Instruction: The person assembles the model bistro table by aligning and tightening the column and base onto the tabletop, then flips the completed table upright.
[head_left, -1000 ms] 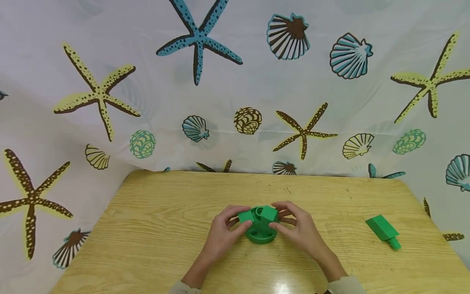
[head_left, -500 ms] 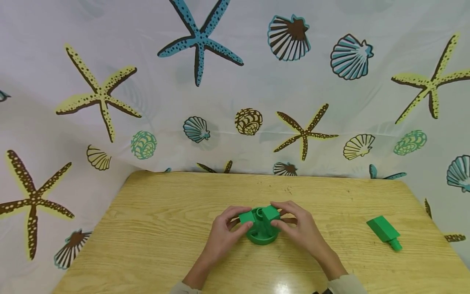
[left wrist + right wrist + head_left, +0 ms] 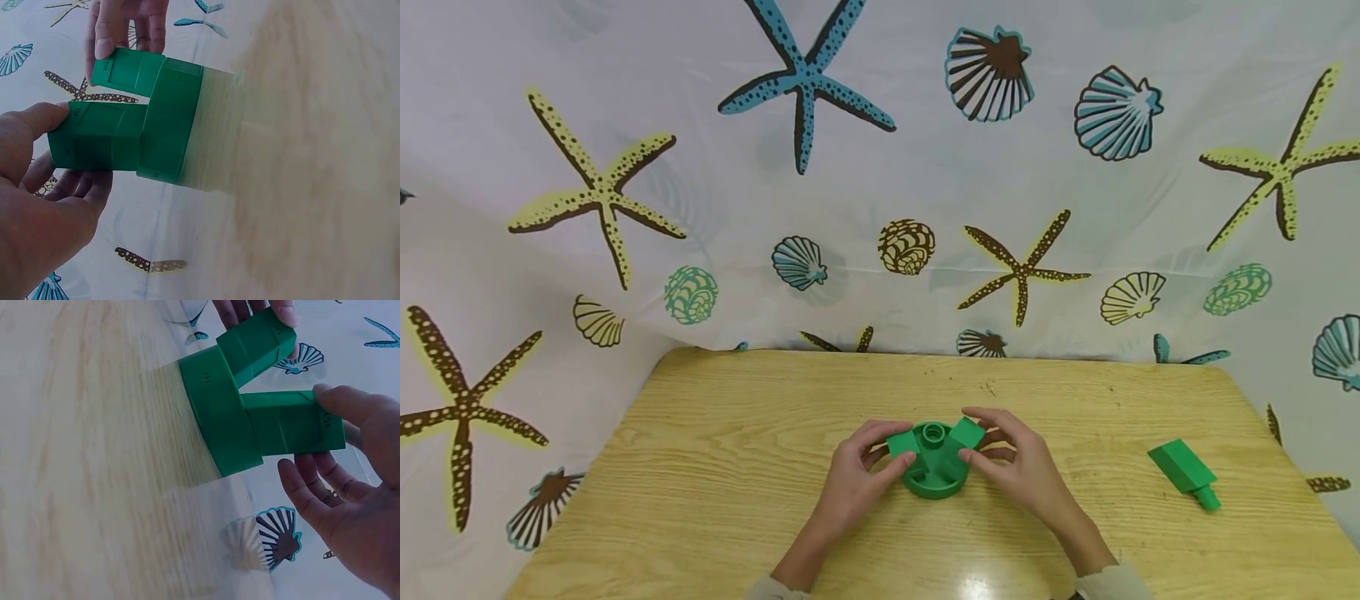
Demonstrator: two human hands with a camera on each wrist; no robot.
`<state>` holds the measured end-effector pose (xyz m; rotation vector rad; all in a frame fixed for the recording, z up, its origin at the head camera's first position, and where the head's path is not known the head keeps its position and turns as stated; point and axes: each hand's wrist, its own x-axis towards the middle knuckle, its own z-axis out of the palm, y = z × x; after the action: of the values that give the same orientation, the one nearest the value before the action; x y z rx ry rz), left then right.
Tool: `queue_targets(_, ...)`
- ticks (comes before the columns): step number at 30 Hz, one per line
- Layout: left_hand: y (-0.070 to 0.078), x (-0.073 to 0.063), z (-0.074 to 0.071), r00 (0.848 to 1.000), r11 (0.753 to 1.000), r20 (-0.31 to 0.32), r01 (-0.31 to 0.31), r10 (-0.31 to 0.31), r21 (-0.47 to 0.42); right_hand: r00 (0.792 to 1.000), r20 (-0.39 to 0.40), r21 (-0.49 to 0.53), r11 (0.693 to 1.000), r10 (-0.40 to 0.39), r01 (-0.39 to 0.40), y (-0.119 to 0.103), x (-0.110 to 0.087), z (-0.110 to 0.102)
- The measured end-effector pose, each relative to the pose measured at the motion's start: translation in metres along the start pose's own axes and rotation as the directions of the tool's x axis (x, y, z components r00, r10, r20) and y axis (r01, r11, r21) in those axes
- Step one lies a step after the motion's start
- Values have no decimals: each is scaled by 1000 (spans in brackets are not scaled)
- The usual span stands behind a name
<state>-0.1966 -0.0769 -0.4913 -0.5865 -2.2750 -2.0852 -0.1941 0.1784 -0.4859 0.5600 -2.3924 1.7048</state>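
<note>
A round green base (image 3: 935, 492) with a ringed hole in its middle stands on the wooden table. Two green blocks rise from it, their lower ends hidden inside its rim. My left hand (image 3: 859, 475) pinches the left green block (image 3: 902, 443) between thumb and fingers. On the other side, my right hand (image 3: 1018, 462) holds the right green block (image 3: 966, 432) by its upper end, the thumb on the near side. In the right wrist view, the right block (image 3: 290, 422) stands straight out from the base (image 3: 219, 412). A third green block (image 3: 1182, 467) with a round peg lies apart.
The wooden table (image 3: 737, 467) extends around the base on all sides. A white cloth (image 3: 865, 183) printed with starfish and shells hangs behind the table and along both sides.
My right hand has moved the right block outward to the right, away from the middle, and the base's ringed hole shows more fully. The left hand and its block have stayed almost in place.
</note>
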Motion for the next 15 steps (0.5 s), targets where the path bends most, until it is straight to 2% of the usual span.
queue_targets(4,0,0,0,1000,1000,0,-5,5,5,1000,17,-25,999,-20,20,1,-2,-3)
queue_targets(15,1,-1,1,1000,1000,0,-19,19,7,998,56,41,999,1,-3,3,-9,-10)
